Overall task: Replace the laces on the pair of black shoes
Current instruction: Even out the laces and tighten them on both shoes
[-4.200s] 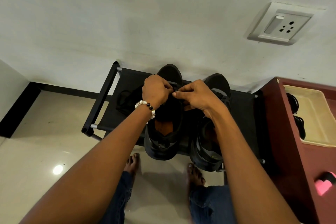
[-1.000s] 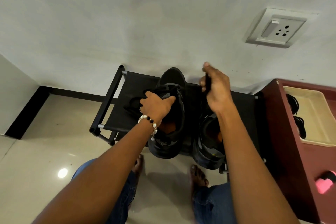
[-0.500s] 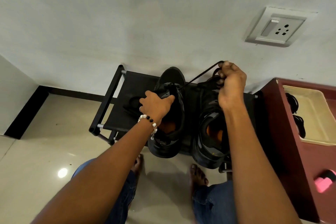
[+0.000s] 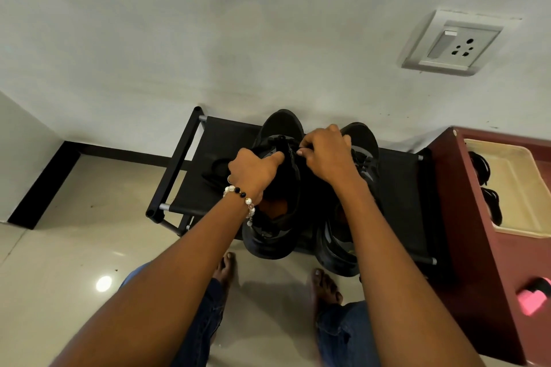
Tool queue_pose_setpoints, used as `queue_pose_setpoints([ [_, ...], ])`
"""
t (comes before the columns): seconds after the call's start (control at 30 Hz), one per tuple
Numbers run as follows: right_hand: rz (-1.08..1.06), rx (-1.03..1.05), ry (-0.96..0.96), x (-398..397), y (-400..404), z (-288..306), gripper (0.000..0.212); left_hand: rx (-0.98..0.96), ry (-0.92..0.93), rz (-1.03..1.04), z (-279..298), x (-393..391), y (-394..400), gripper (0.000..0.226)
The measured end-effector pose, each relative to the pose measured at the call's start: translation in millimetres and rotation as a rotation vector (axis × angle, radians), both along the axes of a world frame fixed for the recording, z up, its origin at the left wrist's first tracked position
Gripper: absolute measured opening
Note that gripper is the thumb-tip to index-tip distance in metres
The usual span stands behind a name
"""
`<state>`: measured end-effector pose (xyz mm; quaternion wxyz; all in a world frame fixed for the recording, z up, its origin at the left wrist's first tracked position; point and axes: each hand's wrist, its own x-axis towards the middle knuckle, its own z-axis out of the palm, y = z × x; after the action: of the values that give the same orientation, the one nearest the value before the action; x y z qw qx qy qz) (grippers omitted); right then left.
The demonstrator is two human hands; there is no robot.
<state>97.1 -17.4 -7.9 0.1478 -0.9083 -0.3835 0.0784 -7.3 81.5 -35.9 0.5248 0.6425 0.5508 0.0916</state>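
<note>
On the black rack [image 4: 399, 188] against the wall, I have both black shoes side by side, toes to the wall. From the head view, my left hand [image 4: 253, 171] grips the left shoe [image 4: 277, 217] by its upper, thumb stretched forward across the lace area to steady it. My right hand [image 4: 328, 156] is curled over the same shoe near the toe end of the eyelets, fingertips pinched together on what I take to be the lace; the strand itself is too dark against the shoe for me to make out. The right shoe [image 4: 360, 140] sits just beside it, partly under my right forearm, with laces bunched on its upper.

I judge the job is in its early half: I seem to be working a lace through the left shoe's lower eyelets, and I cannot tell whether it is the old one coming out or the new one going in. Nothing shows either shoe finished, so the rest of this shoe and the whole right one look left to do.

Around me, the rack stands on a glossy pale tiled floor [image 4: 59, 277]. A socket [image 4: 453, 45] is set in the white wall above. To the right stands a maroon cabinet [image 4: 465, 232] holding a cream tray [image 4: 518, 188] with dark coiled items along its near edge, possibly spare laces.
</note>
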Motion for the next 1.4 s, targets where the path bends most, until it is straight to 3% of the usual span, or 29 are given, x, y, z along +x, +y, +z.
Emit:
queue_pose_setpoints([
  [0.27,-0.545,0.606,0.449,10.5,-27.2,26.9,0.015,-0.010,-0.007,0.017,-1.3,1.3,-0.3,0.052],
  [0.33,-0.543,0.505,0.352,10.1,-26.4,22.6,0.017,-0.007,0.006,0.011,-1.0,1.4,-0.7,0.052],
  [0.47,-0.329,0.020,0.003,11.4,-22.4,13.4,0.029,-0.016,-0.002,0.009,0.0,1.4,0.4,0.051],
  [0.57,-0.152,0.028,0.038,4.4,-13.4,11.3,0.046,-0.002,-0.011,0.007,-2.0,1.7,1.5,0.047],
  [0.67,-0.070,-0.025,0.022,-4.4,-2.2,2.4,0.027,-0.007,-0.041,0.021,-0.8,1.2,1.3,0.048],
  [0.77,-0.093,0.042,0.097,-3.2,-1.8,-0.9,0.018,-0.006,-0.045,0.036,0.1,0.8,1.4,0.049],
  [0.93,-0.207,0.310,0.497,1.7,-13.5,3.8,0.015,0.008,-0.052,0.051,-1.8,2.9,0.3,0.045],
  [1.0,-0.276,0.371,0.572,-1.2,-13.2,3.2,0.014,0.008,-0.051,0.055,-0.4,3.2,0.7,0.042],
  [1.1,-0.310,0.376,0.587,-2.6,-11.8,4.6,0.017,0.031,-0.020,0.021,2.1,2.4,-0.3,0.041],
  [1.2,-0.298,0.242,0.458,6.0,-14.9,12.0,0.052,-0.036,-0.032,-0.068,7.6,-1.2,5.1,0.046],
  [1.27,-0.312,0.259,0.379,13.8,-19.0,17.5,0.051,-0.093,-0.041,-0.105,14.6,-6.2,15.5,0.054],
  [1.4,-0.352,0.560,0.430,16.5,-23.2,30.2,0.041,0.153,-0.015,0.038,30.7,-15.2,38.4,0.019],
])
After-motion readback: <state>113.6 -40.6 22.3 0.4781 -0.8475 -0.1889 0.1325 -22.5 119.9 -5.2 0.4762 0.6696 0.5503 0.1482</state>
